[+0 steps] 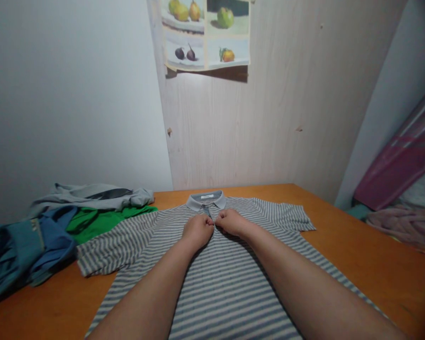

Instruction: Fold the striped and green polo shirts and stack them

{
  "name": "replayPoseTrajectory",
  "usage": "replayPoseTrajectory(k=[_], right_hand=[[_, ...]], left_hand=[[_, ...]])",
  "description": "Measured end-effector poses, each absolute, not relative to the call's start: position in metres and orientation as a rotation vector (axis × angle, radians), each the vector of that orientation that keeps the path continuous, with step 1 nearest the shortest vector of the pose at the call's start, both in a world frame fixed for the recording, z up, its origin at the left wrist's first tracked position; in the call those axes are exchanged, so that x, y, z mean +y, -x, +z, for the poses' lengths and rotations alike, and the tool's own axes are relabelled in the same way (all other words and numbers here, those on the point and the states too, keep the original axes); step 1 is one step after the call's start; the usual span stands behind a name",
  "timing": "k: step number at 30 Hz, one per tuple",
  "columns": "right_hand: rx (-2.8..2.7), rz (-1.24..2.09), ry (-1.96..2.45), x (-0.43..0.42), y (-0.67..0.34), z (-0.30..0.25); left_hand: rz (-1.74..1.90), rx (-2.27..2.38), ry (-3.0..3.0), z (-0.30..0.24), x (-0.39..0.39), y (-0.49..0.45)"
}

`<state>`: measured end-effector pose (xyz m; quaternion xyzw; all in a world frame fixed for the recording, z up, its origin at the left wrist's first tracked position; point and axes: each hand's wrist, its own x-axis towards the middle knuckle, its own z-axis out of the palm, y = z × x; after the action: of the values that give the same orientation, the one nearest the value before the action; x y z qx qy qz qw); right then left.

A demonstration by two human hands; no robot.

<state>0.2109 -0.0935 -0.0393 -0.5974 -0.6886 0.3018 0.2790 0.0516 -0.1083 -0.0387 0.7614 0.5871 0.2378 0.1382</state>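
Note:
A striped grey-and-white polo shirt (pixel 226 278) lies face up and spread out, its collar (pixel 194 204) at the far end and both short sleeves stretched to the sides. My left hand (pixel 198 229) is closed at the left edge of the front placket, just below the collar. Opposite it, my right hand (pixel 231 222) pinches the placket's other edge. The two hands are close together, with a narrow gap between them. Fingertips hide the bit of cloth or button they grip. The placket above them is partly open.
The shirt rests on an orange-brown table (pixel 340 250). At left lie a grey garment (pixel 92 196), a green one (pixel 95 222) and blue clothes (pixel 28 250). Pink fabric (pixel 403 156) is heaped at right. A sheet of fruit pictures (pixel 205 35) hangs on the back panel.

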Motion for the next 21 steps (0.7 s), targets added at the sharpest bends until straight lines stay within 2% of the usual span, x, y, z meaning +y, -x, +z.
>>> replayPoseTrajectory(k=[10, 21], right_hand=[[-1.849, 0.920, 1.605, -0.0926, -0.2149, -0.0403], [-1.939, 0.785, 1.584, -0.0934, -0.2117, -0.0382]], left_hand=[[0.686, 1.732, -2.151, -0.0444, -0.1037, -0.0509], [0.689, 1.759, -2.145, -0.0452, -0.1059, -0.0492]])
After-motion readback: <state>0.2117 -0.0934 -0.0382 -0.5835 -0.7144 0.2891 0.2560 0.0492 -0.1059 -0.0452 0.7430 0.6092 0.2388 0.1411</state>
